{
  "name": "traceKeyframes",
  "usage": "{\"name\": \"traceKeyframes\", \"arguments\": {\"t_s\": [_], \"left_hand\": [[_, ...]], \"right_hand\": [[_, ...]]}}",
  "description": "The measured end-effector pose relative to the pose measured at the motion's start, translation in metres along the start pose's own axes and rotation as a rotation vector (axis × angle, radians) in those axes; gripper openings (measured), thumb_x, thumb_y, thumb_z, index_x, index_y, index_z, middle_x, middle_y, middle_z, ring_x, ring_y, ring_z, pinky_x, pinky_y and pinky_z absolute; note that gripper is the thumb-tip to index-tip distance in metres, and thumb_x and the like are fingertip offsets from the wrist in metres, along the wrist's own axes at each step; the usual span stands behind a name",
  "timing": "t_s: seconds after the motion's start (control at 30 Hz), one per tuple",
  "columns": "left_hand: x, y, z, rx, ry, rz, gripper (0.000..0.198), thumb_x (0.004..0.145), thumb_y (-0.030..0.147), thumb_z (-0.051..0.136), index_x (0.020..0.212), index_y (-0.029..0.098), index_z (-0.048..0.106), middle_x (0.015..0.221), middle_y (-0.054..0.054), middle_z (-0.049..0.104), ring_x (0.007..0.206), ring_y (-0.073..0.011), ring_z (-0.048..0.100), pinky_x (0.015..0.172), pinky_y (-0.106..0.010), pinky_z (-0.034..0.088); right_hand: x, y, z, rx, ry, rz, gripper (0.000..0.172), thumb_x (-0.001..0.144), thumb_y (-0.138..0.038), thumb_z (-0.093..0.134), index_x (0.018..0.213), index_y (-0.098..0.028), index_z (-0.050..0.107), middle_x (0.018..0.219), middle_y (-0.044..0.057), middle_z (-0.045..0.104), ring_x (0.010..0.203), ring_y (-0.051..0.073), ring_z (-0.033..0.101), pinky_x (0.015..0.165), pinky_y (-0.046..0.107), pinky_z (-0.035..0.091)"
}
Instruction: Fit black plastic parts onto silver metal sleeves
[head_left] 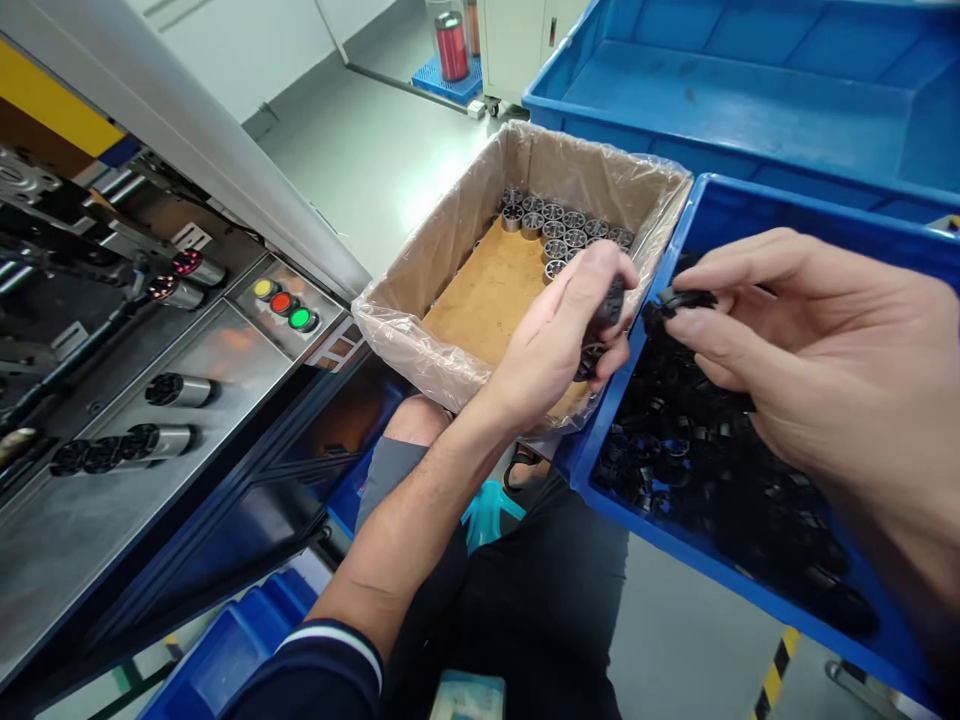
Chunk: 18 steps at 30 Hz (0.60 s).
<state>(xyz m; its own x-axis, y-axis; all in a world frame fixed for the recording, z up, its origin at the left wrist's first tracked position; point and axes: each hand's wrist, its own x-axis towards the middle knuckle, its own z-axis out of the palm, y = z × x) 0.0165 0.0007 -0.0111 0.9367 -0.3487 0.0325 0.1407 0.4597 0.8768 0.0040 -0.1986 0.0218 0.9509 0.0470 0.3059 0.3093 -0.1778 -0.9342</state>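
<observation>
My left hand (555, 340) is wrapped around dark round parts (609, 305), over the near right side of the lined carton; its fingers partly hide them. A small black plastic piece (686, 300) is pinched between the thumb and forefinger of my right hand (810, 340). That hand hovers above a blue bin (675, 545) holding many loose black plastic pieces (720, 480). In the carton (420, 350), lined with clear plastic, several metal cylinders with spoked dark ends (574, 220) stand in rows at the far side on a brown cardboard sheet (480, 290).
To the left, a machine has a steel ledge (225, 460) with several metal cylinders (161, 440) lying on it. Yellow, red and green buttons (281, 303) sit on its panel. A larger blue bin (750, 90) stands behind. My legs (540, 580) are below.
</observation>
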Motion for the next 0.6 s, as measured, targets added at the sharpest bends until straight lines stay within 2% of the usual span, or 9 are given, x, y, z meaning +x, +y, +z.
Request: {"name": "traceKeyframes", "arguments": {"t_s": [0.07, 0.13, 0.2, 0.33, 0.5, 0.6], "left_hand": [[-0.0016, -0.0014, 0.0017, 0.065, 0.025, -0.033, 0.067, 0.131, 0.084, 0.043, 0.121, 0.024, 0.069, 0.087, 0.004, 0.047, 0.060, -0.0052, 0.057, 0.058, -0.019, 0.043], [-0.0031, -0.0025, 0.0017, 0.122, 0.033, -0.050, 0.071, 0.132, 0.085, 0.037, 0.130, 0.024, 0.074, 0.085, 0.004, 0.049, 0.060, -0.0058, 0.058, 0.060, -0.019, 0.044], [-0.0043, -0.0031, -0.0001, 0.125, 0.018, -0.035, 0.061, 0.133, 0.079, 0.045, 0.135, 0.026, 0.075, 0.086, 0.004, 0.054, 0.061, -0.0060, 0.059, 0.061, -0.020, 0.045], [-0.0045, -0.0036, -0.0051, 0.087, -0.033, -0.015, 0.040, 0.132, 0.064, 0.060, 0.133, 0.026, 0.074, 0.086, 0.004, 0.063, 0.062, -0.0080, 0.061, 0.058, -0.022, 0.048], [-0.0031, -0.0032, -0.0062, 0.078, -0.052, -0.023, 0.034, 0.130, 0.059, 0.064, 0.131, 0.026, 0.074, 0.080, 0.005, 0.061, 0.060, -0.0100, 0.060, 0.055, -0.024, 0.047], [-0.0046, -0.0014, -0.0060, 0.084, -0.071, -0.017, 0.033, 0.130, 0.058, 0.065, 0.134, 0.026, 0.074, 0.081, 0.005, 0.060, 0.062, -0.0101, 0.060, 0.056, -0.024, 0.047]], "right_hand": [[-0.0039, -0.0032, 0.0049, -0.036, -0.009, -0.021, 0.031, 0.096, -0.017, 0.102, 0.118, -0.039, 0.103, 0.105, -0.002, 0.088, 0.076, 0.011, 0.066, 0.056, 0.026, 0.051], [-0.0057, -0.0033, 0.0079, -0.024, -0.007, -0.013, 0.034, 0.097, -0.018, 0.100, 0.122, -0.041, 0.103, 0.103, -0.004, 0.089, 0.072, 0.011, 0.065, 0.060, 0.029, 0.057], [-0.0063, -0.0016, 0.0093, -0.014, 0.009, -0.006, 0.033, 0.097, -0.018, 0.101, 0.121, -0.041, 0.102, 0.101, -0.005, 0.088, 0.071, 0.010, 0.066, 0.062, 0.029, 0.058], [-0.0066, -0.0006, 0.0100, -0.060, 0.035, 0.023, 0.022, 0.097, -0.023, 0.103, 0.112, -0.039, 0.102, 0.089, -0.006, 0.085, 0.069, 0.007, 0.069, 0.058, 0.027, 0.050], [-0.0061, -0.0066, 0.0079, -0.075, 0.056, 0.064, 0.020, 0.094, -0.027, 0.105, 0.109, -0.040, 0.104, 0.091, -0.005, 0.089, 0.070, 0.007, 0.066, 0.062, 0.029, 0.050], [-0.0087, -0.0097, 0.0078, -0.174, 0.073, 0.059, 0.016, 0.096, -0.031, 0.103, 0.109, -0.040, 0.104, 0.088, -0.004, 0.086, 0.076, 0.012, 0.067, 0.059, 0.032, 0.045]]}}
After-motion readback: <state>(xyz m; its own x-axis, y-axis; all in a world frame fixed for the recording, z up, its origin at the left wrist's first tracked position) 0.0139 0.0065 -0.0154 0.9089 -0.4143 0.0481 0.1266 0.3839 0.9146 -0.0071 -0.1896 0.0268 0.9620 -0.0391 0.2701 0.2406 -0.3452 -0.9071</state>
